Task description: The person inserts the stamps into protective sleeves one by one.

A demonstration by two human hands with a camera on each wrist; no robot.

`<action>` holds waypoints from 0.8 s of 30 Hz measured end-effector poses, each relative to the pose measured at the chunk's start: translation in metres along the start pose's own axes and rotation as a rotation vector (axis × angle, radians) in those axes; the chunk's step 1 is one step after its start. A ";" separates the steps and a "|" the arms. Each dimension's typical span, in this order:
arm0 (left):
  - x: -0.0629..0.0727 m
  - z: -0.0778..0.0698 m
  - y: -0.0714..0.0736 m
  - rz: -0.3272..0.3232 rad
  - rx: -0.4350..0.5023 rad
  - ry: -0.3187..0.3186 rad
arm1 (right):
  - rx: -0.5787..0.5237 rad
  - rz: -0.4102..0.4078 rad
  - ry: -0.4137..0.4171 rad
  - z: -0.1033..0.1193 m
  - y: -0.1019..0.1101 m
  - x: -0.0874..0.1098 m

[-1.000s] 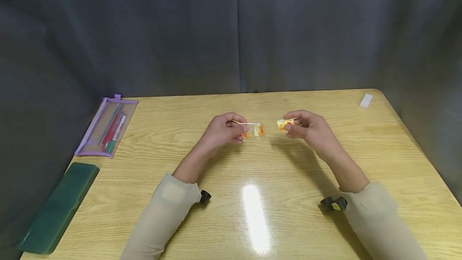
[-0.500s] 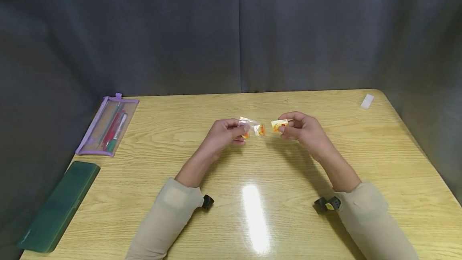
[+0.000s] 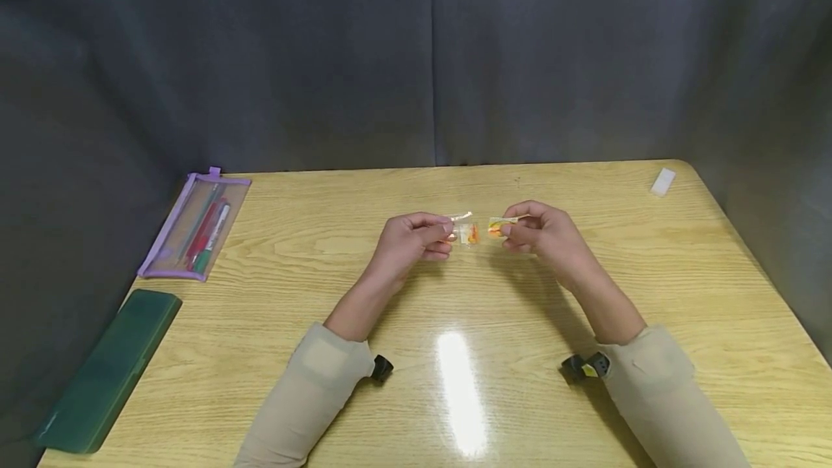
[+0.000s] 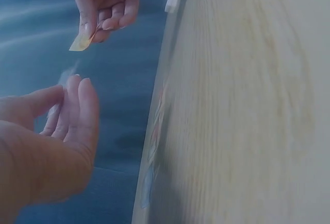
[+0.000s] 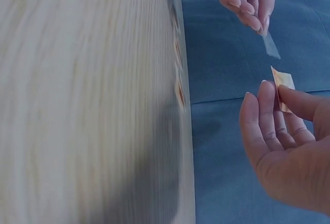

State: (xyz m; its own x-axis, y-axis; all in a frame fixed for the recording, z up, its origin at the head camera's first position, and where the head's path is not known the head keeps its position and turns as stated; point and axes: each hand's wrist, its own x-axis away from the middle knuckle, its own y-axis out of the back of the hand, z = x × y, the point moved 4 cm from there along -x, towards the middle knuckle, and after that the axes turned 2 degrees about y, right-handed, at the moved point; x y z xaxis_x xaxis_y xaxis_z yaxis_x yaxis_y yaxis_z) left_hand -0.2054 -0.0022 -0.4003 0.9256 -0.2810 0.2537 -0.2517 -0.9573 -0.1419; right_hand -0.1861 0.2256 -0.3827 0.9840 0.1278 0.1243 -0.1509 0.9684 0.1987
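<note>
Between thumb and fingers, my left hand [image 3: 412, 238] pinches a small clear plastic piece [image 5: 270, 46], which catches the light in the head view. Opposite it, my right hand [image 3: 542, 237] pinches a thin yellow-and-orange printed piece [image 3: 499, 227] like a wrapper. In the wrist views a narrow gap separates the two pieces, both held above the tabletop. Small clear packets with orange and white print [image 3: 469, 234] lie on the table just beyond the left fingertips, partly hidden by that hand in the head view.
A purple-edged see-through zip pouch [image 3: 172, 266] with several pens lies at the left, and a long dark green case [image 3: 110, 374] nearer the front. A small white block [image 3: 663, 182] sits at the back right. Dark curtains [image 3: 312, 56] hang behind the wooden table [image 3: 520, 410].
The right hand has moved left with its yellow piece, then stayed about level. The left hand has shifted slightly right, and its clear plastic has turned and now shows further right.
</note>
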 end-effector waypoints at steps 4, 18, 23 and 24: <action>-0.001 0.001 -0.001 -0.001 -0.026 -0.007 | 0.000 0.004 -0.010 0.000 -0.001 -0.001; 0.000 -0.001 -0.007 0.009 -0.034 -0.055 | -0.123 0.002 -0.020 0.005 -0.008 -0.002; 0.000 -0.002 -0.011 0.004 0.008 -0.061 | -0.121 0.007 -0.019 0.005 -0.010 -0.002; 0.000 -0.002 -0.011 -0.003 0.006 -0.061 | -0.118 0.006 -0.018 0.005 -0.010 -0.002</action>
State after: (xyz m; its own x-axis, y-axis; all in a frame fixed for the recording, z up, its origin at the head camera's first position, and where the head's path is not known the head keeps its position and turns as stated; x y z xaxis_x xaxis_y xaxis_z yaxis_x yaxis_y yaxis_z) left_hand -0.2037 0.0084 -0.3966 0.9418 -0.2734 0.1956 -0.2476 -0.9577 -0.1466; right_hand -0.1866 0.2150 -0.3801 0.9810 0.1310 0.1431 -0.1436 0.9862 0.0817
